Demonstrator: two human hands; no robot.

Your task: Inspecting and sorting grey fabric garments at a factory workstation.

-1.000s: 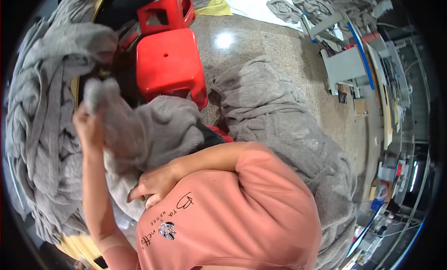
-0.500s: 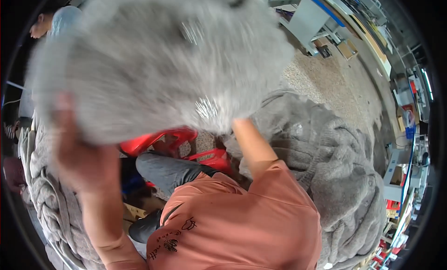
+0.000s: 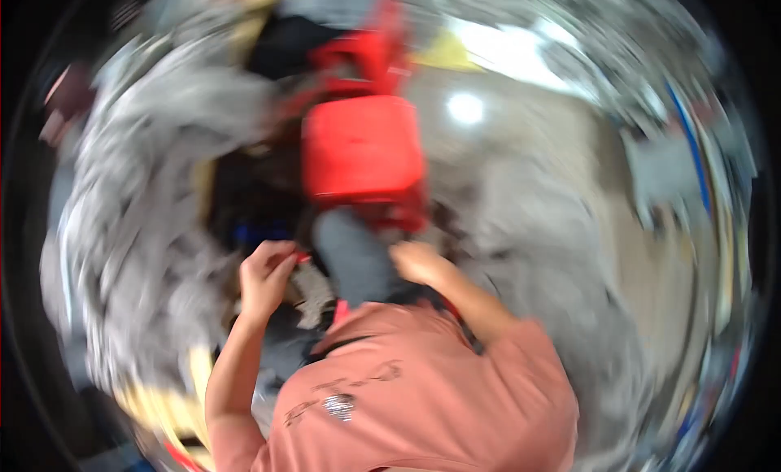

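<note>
head view: lifted grey cloth gone, freeing left hand (image 3: 267, 277), narrowed by a red thing (image 3: 303, 257), and right hand (image 3: 417, 262), curled near the thigh (image 3: 354, 259); grip contents unclear

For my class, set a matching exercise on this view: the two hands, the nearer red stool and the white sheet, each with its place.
Column one
1. Left hand
2. Right hand
3. Nearer red stool
4. White sheet

Column two
A. Directly beyond the grey trouser leg
B. Beside the yellow cloth
C. Close to the leg's right side
D. Left of the leg

Pairs: 1-D, 2-C, 3-A, 4-B
</note>
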